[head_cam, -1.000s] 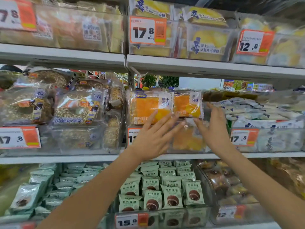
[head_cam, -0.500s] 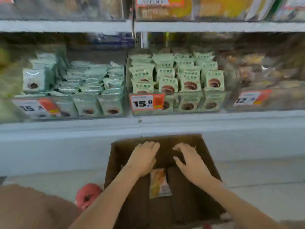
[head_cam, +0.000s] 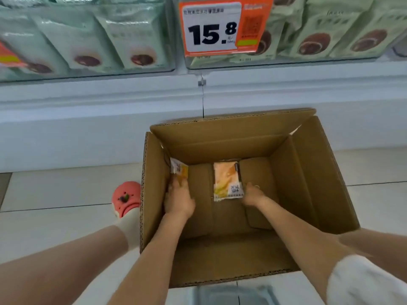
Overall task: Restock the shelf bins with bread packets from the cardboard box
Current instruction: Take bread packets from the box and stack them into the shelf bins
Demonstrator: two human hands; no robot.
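head view, cardboard box (head_cam: 293, 183) holding two bread packets (head_cam: 228, 180), both hands inside

Inside the cardboard box (head_cam: 308, 172) on the floor, the left hand (head_cam: 178, 200) grips one bread packet (head_cam: 179, 171); the right hand (head_cam: 253, 194) touches another packet (head_cam: 226, 180) lying flat.

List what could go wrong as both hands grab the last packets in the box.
1. The left hand holds the packet at the wall by one end only; it may slip.
2. The right hand is beside the middle packet, not gripping it; a rushed grab could crush the bread.
3. The cardboard box looks nearly empty and may shift.
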